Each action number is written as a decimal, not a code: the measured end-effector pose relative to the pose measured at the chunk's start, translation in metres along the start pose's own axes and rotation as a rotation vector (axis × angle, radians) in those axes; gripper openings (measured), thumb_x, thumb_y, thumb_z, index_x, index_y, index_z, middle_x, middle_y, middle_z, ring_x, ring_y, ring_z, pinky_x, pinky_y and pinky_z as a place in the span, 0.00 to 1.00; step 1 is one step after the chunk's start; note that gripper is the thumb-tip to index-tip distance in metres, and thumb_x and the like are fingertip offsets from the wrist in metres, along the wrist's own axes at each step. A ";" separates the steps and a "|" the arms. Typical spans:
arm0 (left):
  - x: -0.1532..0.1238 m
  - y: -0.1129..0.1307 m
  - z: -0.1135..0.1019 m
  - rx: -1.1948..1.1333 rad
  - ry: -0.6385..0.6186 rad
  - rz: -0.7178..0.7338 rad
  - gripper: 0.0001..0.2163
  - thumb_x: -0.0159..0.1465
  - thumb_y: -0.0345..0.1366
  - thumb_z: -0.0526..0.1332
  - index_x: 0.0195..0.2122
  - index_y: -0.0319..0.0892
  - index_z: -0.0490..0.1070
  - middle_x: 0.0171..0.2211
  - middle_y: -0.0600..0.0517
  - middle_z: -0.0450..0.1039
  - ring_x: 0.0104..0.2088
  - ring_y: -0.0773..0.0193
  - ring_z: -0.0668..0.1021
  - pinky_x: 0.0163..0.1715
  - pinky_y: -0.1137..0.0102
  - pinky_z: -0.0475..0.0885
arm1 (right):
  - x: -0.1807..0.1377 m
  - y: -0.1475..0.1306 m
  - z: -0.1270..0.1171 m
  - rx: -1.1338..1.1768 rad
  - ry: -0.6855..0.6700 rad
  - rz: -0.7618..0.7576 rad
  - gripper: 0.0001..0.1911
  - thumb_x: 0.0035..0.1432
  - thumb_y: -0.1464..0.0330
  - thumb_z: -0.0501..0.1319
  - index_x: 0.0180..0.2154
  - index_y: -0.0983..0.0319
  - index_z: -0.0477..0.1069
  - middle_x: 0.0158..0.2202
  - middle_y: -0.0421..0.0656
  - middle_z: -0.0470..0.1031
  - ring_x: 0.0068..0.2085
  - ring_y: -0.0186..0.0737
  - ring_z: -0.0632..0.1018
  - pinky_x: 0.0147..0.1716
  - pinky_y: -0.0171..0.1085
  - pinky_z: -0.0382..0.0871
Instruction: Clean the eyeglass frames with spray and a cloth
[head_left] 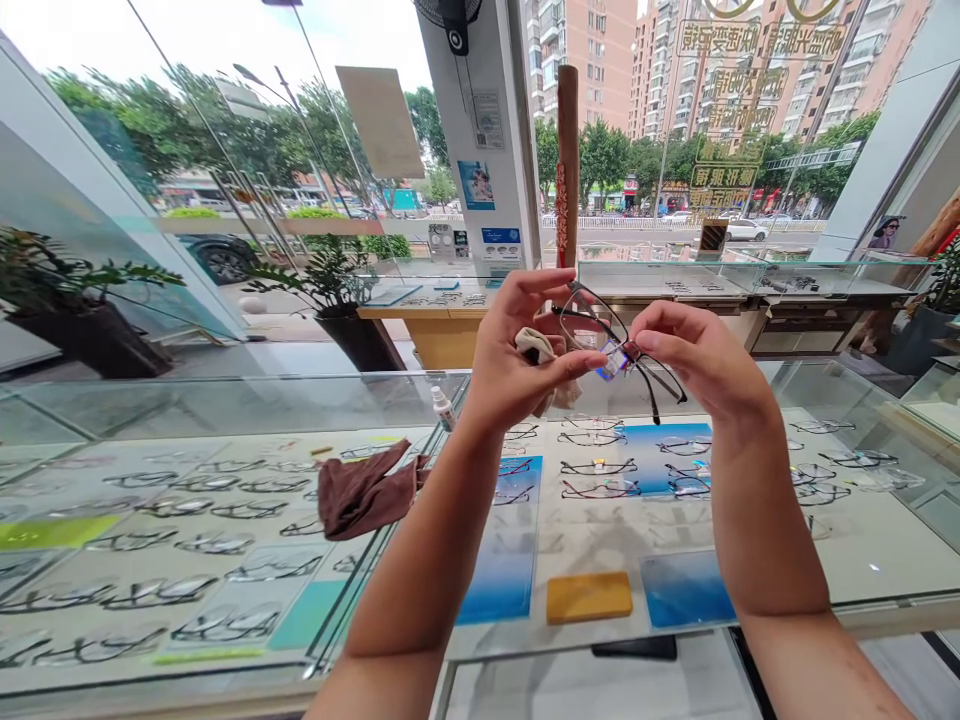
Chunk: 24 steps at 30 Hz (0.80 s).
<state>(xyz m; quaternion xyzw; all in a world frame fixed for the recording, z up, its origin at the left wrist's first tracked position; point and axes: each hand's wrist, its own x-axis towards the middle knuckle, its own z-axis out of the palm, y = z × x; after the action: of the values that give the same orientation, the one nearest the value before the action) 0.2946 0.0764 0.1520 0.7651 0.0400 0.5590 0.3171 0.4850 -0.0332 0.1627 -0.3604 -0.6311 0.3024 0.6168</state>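
"What's being held up there?"

"A pair of eyeglasses [613,341], raised above the glass display counter [892,545]: thin dark rim, clear lens, slender temples with black tips slanting down to the right. A blue-violet glint shows low on the lens."

"And the hands?"

"The left hand [514,350] pinches the rim between forefinger and thumb, a beige cloth [541,338] tucked against its other fingers. The right hand [701,355] pinches the frame with thumb and fingertips; exactly which part, I can't tell."

"What's around them?"

"Below, rows of spectacles [599,489]. To the left, a small spray bottle [443,408] and, nearer, a crumpled maroon cloth [364,492]. Nearest, a flat mustard-yellow case [589,597]. Far left, a potted plant [330,285]."
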 end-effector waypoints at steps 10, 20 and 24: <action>-0.005 0.007 0.009 -0.194 -0.120 -0.121 0.34 0.45 0.50 0.83 0.51 0.50 0.76 0.44 0.47 0.80 0.39 0.56 0.86 0.34 0.68 0.82 | -0.029 -0.016 -0.007 -0.160 -0.069 0.034 0.17 0.60 0.52 0.70 0.34 0.59 0.76 0.33 0.39 0.78 0.36 0.35 0.77 0.40 0.38 0.74; -0.023 -0.005 0.057 -0.764 -0.464 -0.808 0.32 0.44 0.46 0.82 0.50 0.43 0.79 0.36 0.47 0.81 0.28 0.63 0.81 0.25 0.72 0.75 | -0.102 -0.031 -0.021 -0.947 -0.087 -0.416 0.16 0.70 0.64 0.64 0.58 0.53 0.74 0.43 0.41 0.84 0.45 0.41 0.82 0.48 0.44 0.73; -0.031 -0.006 0.071 -0.772 -0.553 -0.842 0.29 0.47 0.49 0.80 0.48 0.42 0.81 0.35 0.48 0.81 0.28 0.63 0.80 0.26 0.72 0.74 | -0.109 -0.023 -0.025 -1.154 -0.021 -0.569 0.13 0.71 0.62 0.63 0.54 0.54 0.78 0.40 0.42 0.84 0.40 0.41 0.80 0.42 0.43 0.69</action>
<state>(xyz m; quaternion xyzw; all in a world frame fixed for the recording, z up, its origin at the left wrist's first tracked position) 0.3473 0.0372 0.1105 0.6305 0.0498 0.1422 0.7614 0.5057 -0.1374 0.1219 -0.4496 -0.7693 -0.2578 0.3736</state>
